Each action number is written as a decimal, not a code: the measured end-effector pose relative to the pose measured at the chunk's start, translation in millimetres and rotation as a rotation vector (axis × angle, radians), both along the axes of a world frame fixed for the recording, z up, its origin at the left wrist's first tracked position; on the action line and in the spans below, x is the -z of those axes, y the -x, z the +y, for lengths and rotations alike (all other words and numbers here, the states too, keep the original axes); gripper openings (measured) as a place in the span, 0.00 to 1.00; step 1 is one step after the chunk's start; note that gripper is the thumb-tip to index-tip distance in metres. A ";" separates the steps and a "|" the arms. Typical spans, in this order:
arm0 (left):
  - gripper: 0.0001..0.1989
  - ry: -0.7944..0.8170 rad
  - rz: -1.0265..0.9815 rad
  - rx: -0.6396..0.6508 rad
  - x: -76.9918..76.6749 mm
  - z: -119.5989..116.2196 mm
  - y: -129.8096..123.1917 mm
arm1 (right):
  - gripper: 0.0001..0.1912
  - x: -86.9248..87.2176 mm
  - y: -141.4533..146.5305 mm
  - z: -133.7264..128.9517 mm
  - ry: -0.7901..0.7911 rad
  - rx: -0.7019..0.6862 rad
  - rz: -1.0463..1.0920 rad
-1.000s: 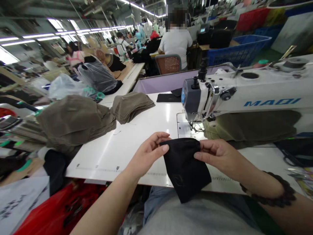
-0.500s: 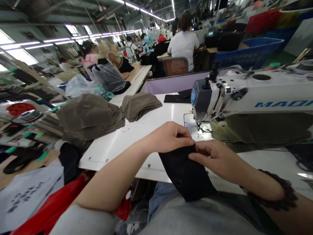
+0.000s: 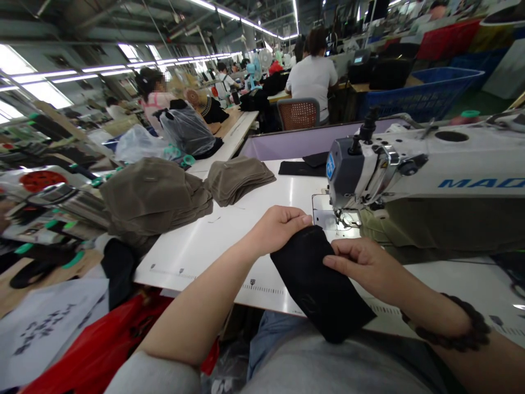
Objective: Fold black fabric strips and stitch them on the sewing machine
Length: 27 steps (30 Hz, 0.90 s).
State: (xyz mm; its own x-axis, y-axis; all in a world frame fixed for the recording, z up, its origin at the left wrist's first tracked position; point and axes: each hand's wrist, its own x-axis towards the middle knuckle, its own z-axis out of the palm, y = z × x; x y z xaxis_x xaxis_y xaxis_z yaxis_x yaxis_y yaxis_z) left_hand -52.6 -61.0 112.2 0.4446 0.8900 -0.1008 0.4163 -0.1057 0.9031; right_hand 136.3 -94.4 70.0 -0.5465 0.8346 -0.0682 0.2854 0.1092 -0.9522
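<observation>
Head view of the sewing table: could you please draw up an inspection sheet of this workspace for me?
Surface: white sewing table, scale printed along its near edge.
Work pieces: black cloth, held near the sewing machine.
Clutter: larger brown stack and smaller brown stack at left; flat black pieces behind.
Hands: left hand pinches the cloth's upper end; right hand pinches its right edge.
Cables: nothing seen clearly.
Surroundings: person in a white top, back turned; chair; blue basket.

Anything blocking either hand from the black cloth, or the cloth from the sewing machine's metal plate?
Nothing visible. The left hand pinches the black cloth near its upper end, the right hand its side; no other object shows between cloth and metal plate.
</observation>
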 end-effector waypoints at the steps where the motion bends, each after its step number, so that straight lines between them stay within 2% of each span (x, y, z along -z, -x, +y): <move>1: 0.20 0.030 -0.033 0.017 0.1 0.8 2.1 | 0.16 1.6 -0.6 0.1 0.013 0.005 0.004; 4: 0.24 0.078 -0.093 0.051 1.8 1.7 7.1 | 0.16 5.4 -3.1 1.5 0.041 0.039 0.008; 10: 0.13 0.152 -0.074 -0.001 9.8 -0.4 6.1 | 0.16 3.1 -4.6 8.0 -0.019 0.085 0.001; 16: 0.12 0.126 -0.010 0.002 11.5 -2.7 -1.2 | 0.12 3.8 1.2 19.3 -0.131 0.256 0.110; 23: 0.11 0.188 -0.089 -0.020 13.9 -6.1 -1.5 | 0.13 17.7 5.2 22.3 0.037 0.339 0.243; 27: 0.11 0.198 -0.092 -0.021 16.0 -6.4 1.0 | 0.14 16.9 7.2 19.9 -0.004 0.371 0.188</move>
